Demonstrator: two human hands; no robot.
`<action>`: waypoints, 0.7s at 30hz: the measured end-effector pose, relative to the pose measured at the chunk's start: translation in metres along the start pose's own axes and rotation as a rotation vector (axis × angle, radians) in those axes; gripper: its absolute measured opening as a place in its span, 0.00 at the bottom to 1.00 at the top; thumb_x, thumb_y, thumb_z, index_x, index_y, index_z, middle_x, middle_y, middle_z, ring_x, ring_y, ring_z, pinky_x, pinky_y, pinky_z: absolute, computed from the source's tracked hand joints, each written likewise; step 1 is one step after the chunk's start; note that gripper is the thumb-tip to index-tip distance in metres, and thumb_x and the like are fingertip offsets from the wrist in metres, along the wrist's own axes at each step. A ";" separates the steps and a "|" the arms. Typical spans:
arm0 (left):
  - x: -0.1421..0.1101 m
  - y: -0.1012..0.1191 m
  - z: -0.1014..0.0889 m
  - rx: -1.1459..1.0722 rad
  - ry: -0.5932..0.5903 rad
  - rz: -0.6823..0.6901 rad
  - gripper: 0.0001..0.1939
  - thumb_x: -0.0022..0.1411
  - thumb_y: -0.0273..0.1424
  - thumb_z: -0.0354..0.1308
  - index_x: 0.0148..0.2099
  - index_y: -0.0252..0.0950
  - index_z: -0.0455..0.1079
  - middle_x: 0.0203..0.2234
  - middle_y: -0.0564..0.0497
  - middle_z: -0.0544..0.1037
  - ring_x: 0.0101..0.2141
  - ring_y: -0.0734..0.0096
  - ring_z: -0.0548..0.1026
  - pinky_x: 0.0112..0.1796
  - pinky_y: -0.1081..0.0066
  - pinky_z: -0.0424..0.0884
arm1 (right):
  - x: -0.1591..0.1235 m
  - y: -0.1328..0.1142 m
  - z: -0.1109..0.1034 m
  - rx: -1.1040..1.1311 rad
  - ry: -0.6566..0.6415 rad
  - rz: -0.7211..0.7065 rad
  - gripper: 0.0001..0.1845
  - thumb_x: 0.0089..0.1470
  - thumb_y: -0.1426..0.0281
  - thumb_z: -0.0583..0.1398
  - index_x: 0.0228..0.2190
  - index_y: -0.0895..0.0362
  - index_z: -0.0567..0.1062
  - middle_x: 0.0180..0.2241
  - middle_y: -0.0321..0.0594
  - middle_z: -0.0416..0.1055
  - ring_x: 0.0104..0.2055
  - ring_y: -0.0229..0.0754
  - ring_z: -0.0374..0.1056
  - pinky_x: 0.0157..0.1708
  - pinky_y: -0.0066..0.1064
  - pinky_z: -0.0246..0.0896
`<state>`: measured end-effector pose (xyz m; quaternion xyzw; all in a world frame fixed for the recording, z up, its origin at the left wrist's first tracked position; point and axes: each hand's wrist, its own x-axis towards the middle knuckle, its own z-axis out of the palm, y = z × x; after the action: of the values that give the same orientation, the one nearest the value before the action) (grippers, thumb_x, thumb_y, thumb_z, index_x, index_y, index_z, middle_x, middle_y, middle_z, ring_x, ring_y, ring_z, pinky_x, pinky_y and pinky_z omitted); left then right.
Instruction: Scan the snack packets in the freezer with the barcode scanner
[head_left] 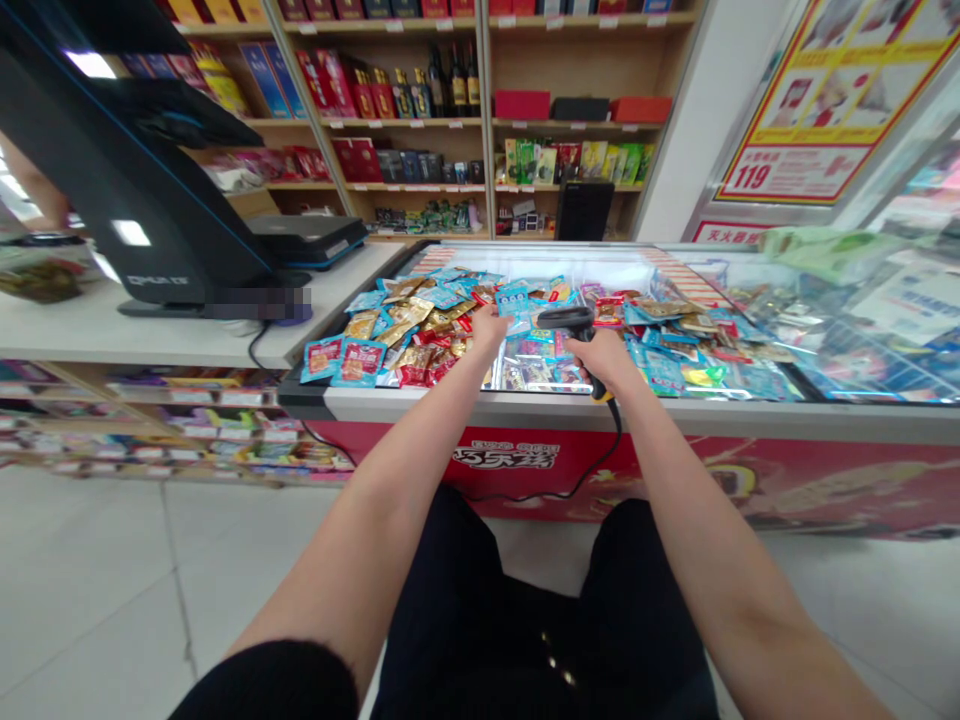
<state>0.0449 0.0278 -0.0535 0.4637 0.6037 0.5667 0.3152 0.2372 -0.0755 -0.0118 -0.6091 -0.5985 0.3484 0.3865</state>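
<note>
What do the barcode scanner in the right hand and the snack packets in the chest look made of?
The barcode scanner looks like moulded plastic: dark, smooth and matt, with a soft sheen. The snack packets look like thin printed plastic film, possibly foil-lined: glossy, creased and catching bright highlights. The picture can't settle the exact film.

Mount: head-worn, just the one cam, nothing else going
Facing: forward and down over the chest freezer (570,405)
Distance: pretty close, left hand (489,330) and right hand (604,362) right below
</note>
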 end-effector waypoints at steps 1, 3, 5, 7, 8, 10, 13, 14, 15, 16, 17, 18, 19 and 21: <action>-0.001 0.001 0.000 0.005 -0.002 0.001 0.09 0.44 0.23 0.65 0.33 0.32 0.74 0.28 0.48 0.80 0.34 0.64 0.77 0.37 0.70 0.71 | -0.001 -0.001 -0.001 -0.003 -0.002 0.001 0.11 0.51 0.71 0.60 0.20 0.57 0.66 0.15 0.35 0.64 0.13 0.36 0.60 0.11 0.26 0.56; -0.002 0.002 0.001 0.013 -0.004 0.000 0.09 0.45 0.24 0.65 0.33 0.32 0.74 0.28 0.48 0.80 0.35 0.64 0.77 0.37 0.70 0.71 | -0.003 -0.002 -0.001 -0.005 -0.006 0.007 0.12 0.51 0.72 0.59 0.19 0.57 0.65 0.14 0.35 0.63 0.12 0.36 0.59 0.11 0.26 0.55; -0.002 0.003 0.001 0.022 -0.005 -0.005 0.09 0.45 0.24 0.64 0.33 0.32 0.75 0.28 0.48 0.80 0.35 0.64 0.77 0.37 0.70 0.71 | -0.005 -0.004 -0.002 -0.009 -0.010 0.016 0.13 0.52 0.72 0.59 0.18 0.57 0.65 0.13 0.35 0.62 0.12 0.36 0.59 0.11 0.26 0.55; -0.002 0.002 0.002 0.030 -0.005 -0.008 0.09 0.45 0.24 0.64 0.34 0.32 0.75 0.28 0.48 0.80 0.34 0.64 0.77 0.37 0.70 0.70 | -0.006 -0.005 -0.002 -0.016 -0.013 0.027 0.14 0.53 0.72 0.59 0.18 0.57 0.64 0.13 0.35 0.62 0.12 0.35 0.59 0.11 0.26 0.55; -0.001 0.001 0.002 0.034 -0.005 -0.008 0.10 0.45 0.25 0.64 0.34 0.32 0.75 0.28 0.48 0.80 0.34 0.65 0.77 0.37 0.70 0.70 | -0.006 -0.005 -0.003 -0.019 -0.014 0.034 0.14 0.53 0.72 0.59 0.18 0.57 0.64 0.13 0.35 0.62 0.12 0.35 0.58 0.11 0.26 0.55; 0.001 -0.002 0.003 0.047 -0.006 -0.003 0.10 0.45 0.25 0.64 0.34 0.32 0.74 0.28 0.48 0.80 0.33 0.66 0.77 0.37 0.70 0.70 | -0.005 -0.005 -0.003 -0.018 -0.014 0.046 0.15 0.53 0.72 0.59 0.18 0.57 0.64 0.12 0.35 0.61 0.11 0.35 0.58 0.11 0.26 0.55; 0.003 -0.006 0.006 0.056 0.002 0.002 0.10 0.45 0.26 0.65 0.34 0.33 0.74 0.28 0.49 0.79 0.32 0.67 0.76 0.36 0.71 0.69 | -0.002 -0.002 -0.004 -0.002 -0.005 0.045 0.13 0.52 0.72 0.60 0.18 0.57 0.65 0.13 0.35 0.62 0.12 0.35 0.59 0.11 0.26 0.56; 0.004 -0.007 0.007 0.050 0.006 0.001 0.10 0.45 0.26 0.65 0.34 0.33 0.74 0.28 0.50 0.78 0.32 0.68 0.75 0.36 0.71 0.69 | -0.001 0.000 -0.005 0.003 0.000 0.043 0.13 0.52 0.72 0.60 0.19 0.57 0.65 0.13 0.35 0.62 0.12 0.35 0.59 0.12 0.26 0.56; 0.003 -0.008 0.009 0.038 0.006 0.000 0.11 0.45 0.27 0.65 0.34 0.33 0.74 0.28 0.50 0.78 0.31 0.69 0.75 0.36 0.71 0.69 | 0.001 0.002 -0.006 0.009 0.003 0.042 0.12 0.52 0.71 0.60 0.19 0.57 0.66 0.14 0.35 0.63 0.12 0.35 0.59 0.12 0.26 0.56; 0.003 -0.008 0.010 0.023 0.005 -0.001 0.11 0.45 0.27 0.65 0.34 0.33 0.74 0.28 0.51 0.78 0.31 0.70 0.74 0.35 0.72 0.68 | 0.002 0.004 -0.007 0.016 0.006 0.042 0.12 0.52 0.71 0.61 0.20 0.57 0.66 0.14 0.36 0.64 0.12 0.35 0.59 0.12 0.26 0.56; 0.002 -0.007 0.012 0.009 0.000 -0.003 0.11 0.44 0.28 0.66 0.34 0.33 0.73 0.27 0.51 0.77 0.30 0.70 0.74 0.34 0.72 0.68 | 0.004 0.007 -0.009 0.022 0.011 0.043 0.12 0.52 0.71 0.61 0.20 0.58 0.66 0.15 0.36 0.64 0.13 0.35 0.60 0.12 0.26 0.56; 0.001 -0.005 0.014 -0.005 -0.010 -0.006 0.11 0.44 0.28 0.66 0.33 0.33 0.73 0.26 0.52 0.77 0.30 0.71 0.73 0.33 0.73 0.67 | 0.006 0.010 -0.011 0.024 0.018 0.044 0.11 0.52 0.70 0.61 0.21 0.58 0.67 0.15 0.36 0.65 0.13 0.35 0.60 0.12 0.26 0.56; -0.001 -0.004 0.017 -0.016 -0.025 -0.009 0.10 0.44 0.28 0.66 0.33 0.33 0.73 0.25 0.53 0.76 0.29 0.72 0.72 0.33 0.73 0.67 | 0.007 0.013 -0.014 0.021 0.028 0.043 0.11 0.52 0.70 0.61 0.21 0.58 0.67 0.16 0.36 0.65 0.13 0.35 0.60 0.12 0.26 0.56; -0.004 0.001 0.023 -0.023 -0.058 -0.022 0.08 0.44 0.28 0.66 0.30 0.33 0.72 0.23 0.54 0.73 0.27 0.73 0.70 0.31 0.74 0.65 | 0.011 0.020 -0.022 0.006 0.054 0.043 0.09 0.52 0.70 0.61 0.23 0.58 0.68 0.16 0.36 0.66 0.13 0.35 0.61 0.12 0.25 0.56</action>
<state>0.0676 0.0331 -0.0567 0.4695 0.5930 0.5565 0.3439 0.2661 -0.0657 -0.0194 -0.6298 -0.5736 0.3419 0.3968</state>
